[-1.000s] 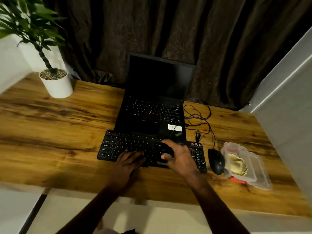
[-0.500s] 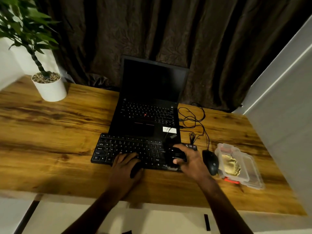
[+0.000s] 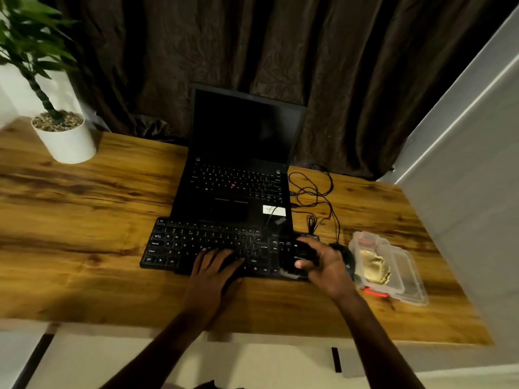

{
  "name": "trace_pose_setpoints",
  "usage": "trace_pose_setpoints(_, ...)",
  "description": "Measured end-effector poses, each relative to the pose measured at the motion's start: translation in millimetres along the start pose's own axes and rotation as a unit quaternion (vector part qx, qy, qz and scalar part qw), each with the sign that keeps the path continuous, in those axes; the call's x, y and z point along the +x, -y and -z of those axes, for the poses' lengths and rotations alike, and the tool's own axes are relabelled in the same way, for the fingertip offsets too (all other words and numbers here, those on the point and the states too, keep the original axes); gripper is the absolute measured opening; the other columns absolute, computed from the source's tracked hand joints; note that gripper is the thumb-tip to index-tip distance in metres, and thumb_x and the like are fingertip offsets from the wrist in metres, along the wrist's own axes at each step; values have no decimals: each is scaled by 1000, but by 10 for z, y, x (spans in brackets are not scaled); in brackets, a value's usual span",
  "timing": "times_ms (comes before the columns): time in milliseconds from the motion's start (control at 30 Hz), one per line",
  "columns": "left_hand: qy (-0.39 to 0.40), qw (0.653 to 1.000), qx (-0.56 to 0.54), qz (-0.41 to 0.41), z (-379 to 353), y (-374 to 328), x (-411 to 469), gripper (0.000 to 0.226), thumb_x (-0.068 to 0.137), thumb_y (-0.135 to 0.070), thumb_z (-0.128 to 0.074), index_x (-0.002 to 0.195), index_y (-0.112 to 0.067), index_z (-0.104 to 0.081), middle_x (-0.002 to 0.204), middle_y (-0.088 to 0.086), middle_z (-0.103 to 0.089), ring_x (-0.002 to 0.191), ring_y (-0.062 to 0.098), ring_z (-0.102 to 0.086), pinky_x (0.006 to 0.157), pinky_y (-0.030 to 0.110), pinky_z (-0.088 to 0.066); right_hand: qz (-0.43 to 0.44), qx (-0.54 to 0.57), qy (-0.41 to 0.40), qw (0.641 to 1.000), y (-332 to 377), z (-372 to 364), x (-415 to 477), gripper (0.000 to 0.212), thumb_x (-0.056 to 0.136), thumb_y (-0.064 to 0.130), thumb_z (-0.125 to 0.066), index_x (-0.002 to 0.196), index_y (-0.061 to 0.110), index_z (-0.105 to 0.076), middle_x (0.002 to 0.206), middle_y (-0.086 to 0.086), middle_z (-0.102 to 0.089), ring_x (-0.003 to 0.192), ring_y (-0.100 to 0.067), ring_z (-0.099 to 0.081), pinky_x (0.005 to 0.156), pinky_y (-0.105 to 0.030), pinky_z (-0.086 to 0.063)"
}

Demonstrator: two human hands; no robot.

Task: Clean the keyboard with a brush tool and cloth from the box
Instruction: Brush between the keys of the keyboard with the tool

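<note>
A black keyboard (image 3: pixel 196 242) lies on the wooden desk in front of a laptop. My left hand (image 3: pixel 210 273) rests flat on its lower middle keys, fingers straight. My right hand (image 3: pixel 325 265) grips a dark brush tool (image 3: pixel 295 259) and holds it down on the keyboard's right end. A clear plastic box (image 3: pixel 398 276) stands open at the right with a yellow cloth (image 3: pixel 373 265) inside.
An open black laptop (image 3: pixel 241 164) stands behind the keyboard. A black mouse (image 3: pixel 346 256) sits between my right hand and the box, its cable (image 3: pixel 311 192) coiled behind. A white potted plant (image 3: pixel 64 138) is at the far left. The wooden desk (image 3: pixel 84 220) ends near my arms.
My right hand has slid the brush rightwards along the keyboard to its right end. My left hand stays on the keys. The camera has shifted a little.
</note>
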State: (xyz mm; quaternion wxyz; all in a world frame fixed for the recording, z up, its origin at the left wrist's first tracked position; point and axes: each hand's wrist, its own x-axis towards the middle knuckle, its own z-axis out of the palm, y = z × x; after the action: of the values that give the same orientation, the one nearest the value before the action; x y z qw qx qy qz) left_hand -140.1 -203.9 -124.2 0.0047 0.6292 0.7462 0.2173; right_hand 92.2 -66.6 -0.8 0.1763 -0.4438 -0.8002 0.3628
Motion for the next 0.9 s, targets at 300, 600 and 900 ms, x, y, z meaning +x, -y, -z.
trace_pose_setpoints(300,0,1000,-1,11,-28,6,13,45,97,-56,-36,132,-35,-55,139,4,-51,130,28,-45,115,53,-29,17,-1,14,1000,28,-161,15,54,87,10,-71,131,36,-54,112,21,-56,96,13,-54,67,-4,-49)
trace_pose_setpoints(600,-1,1000,-16,4,42,-11,8,48,97,-54,-36,131,-31,-61,139,0,-51,131,25,-41,117,45,-16,5,-32,8,999,-317,221,52,55,83,9,-73,128,37,-57,121,0,-66,112,-15,-62,87,-38,-59)
trace_pose_setpoints(900,-13,999,-32,10,52,-26,2,46,99,-54,-34,131,-33,-59,139,5,-53,130,26,-40,114,51,-26,31,2,14,999,-47,-175,141,54,84,11,-74,127,38,-56,124,4,-63,112,-8,-61,87,-24,-57)
